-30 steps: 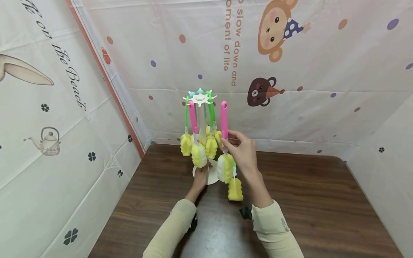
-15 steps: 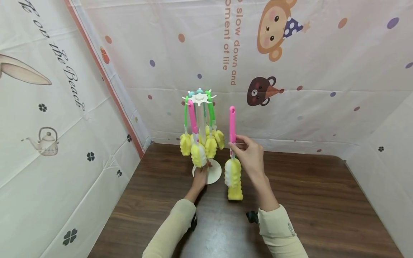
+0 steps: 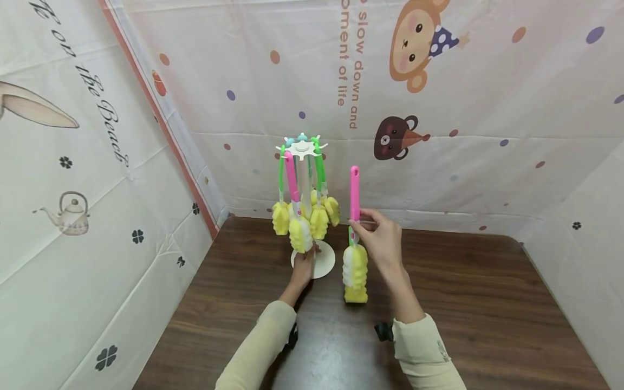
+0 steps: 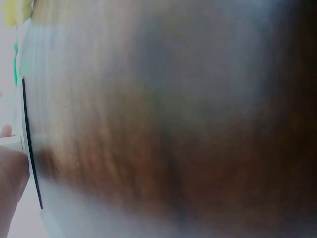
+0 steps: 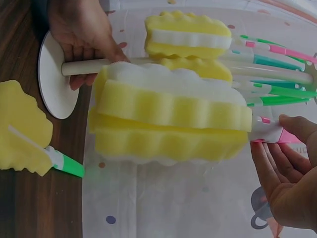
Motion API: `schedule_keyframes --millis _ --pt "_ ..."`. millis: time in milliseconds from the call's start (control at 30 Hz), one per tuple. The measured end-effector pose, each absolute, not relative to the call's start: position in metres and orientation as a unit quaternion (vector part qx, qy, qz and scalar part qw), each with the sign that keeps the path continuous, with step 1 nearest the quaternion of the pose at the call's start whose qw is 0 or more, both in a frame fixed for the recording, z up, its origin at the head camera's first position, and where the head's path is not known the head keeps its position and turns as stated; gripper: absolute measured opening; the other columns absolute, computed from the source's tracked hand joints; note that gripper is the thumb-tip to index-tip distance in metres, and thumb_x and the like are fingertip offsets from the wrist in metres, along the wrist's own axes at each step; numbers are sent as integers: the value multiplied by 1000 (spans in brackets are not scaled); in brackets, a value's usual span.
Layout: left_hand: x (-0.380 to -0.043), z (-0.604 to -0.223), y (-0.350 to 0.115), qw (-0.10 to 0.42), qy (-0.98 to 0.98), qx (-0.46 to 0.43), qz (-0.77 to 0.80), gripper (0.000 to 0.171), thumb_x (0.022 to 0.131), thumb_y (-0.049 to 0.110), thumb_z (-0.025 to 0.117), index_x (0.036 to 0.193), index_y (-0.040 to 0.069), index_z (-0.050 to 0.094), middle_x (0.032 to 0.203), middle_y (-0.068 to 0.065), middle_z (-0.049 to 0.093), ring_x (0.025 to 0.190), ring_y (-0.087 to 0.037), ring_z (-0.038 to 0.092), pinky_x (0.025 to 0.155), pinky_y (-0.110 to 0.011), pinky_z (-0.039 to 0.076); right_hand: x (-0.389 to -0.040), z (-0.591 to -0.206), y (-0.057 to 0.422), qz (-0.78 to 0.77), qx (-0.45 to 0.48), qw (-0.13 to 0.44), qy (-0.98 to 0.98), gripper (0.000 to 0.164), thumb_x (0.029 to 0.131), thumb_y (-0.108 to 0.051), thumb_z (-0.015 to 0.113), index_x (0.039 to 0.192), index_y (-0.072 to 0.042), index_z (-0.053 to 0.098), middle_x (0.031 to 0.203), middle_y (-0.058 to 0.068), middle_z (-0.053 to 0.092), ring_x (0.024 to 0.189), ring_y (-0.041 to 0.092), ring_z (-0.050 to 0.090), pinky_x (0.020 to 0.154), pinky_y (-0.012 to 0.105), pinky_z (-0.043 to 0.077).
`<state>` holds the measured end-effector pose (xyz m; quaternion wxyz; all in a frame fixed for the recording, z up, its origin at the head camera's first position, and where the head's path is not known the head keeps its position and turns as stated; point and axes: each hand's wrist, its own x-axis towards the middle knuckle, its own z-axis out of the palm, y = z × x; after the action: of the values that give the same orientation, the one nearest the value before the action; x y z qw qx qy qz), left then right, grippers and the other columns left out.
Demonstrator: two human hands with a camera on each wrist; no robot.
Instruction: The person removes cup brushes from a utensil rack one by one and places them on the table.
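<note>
My right hand (image 3: pixel 382 244) pinches a pink-handled bottle brush (image 3: pixel 355 195) near the bottom of its handle, thumb against fingertips. The brush hangs upright in the air, its yellow-and-white sponge head (image 5: pixel 173 114) downward, to the right of a white rotating rack (image 3: pixel 302 147). Low on the rack's pole (image 5: pixel 94 66), just above the round base (image 3: pixel 325 262), my left hand (image 3: pixel 303 268) holds on with its fingers curled round it. Another pink-handled brush (image 3: pixel 291 176) and several green and teal ones hang from the rack's hooks. The left wrist view is mostly blurred table.
A green-handled sponge brush (image 5: pixel 25 129) lies on the brown wooden table (image 3: pixel 463 303), partly covered by the held brush in the head view. Printed white cloth (image 3: pixel 487 179) hangs behind the table and at both sides.
My right hand has carried the pink-handled brush rightward and slightly down, away from the rack, over the green brush in the head view. My left hand stays on the pole.
</note>
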<state>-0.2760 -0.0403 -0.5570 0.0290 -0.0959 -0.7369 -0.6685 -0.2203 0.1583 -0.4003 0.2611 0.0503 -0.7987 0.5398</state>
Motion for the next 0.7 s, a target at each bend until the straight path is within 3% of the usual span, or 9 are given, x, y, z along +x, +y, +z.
schedule_keyframes --millis 267,700 --pt "-276 -560 -38 35 -733 -98 -672 47 112 29 43 116 -15 60 120 -36 60 121 -49 55 105 -55 42 -217 -408 161 514 19 243 -823 30 86 -17 84 113 -5 76 94 12 78 81 22 77 65 8 50" --pt "-277 -558 -39 28 -730 -93 -676 45 112 25 42 114 -15 61 121 -36 59 121 -49 54 107 -55 41 -215 -416 169 514 16 240 -824 31 87 -16 83 115 -4 76 93 14 78 80 25 77 61 12 53"
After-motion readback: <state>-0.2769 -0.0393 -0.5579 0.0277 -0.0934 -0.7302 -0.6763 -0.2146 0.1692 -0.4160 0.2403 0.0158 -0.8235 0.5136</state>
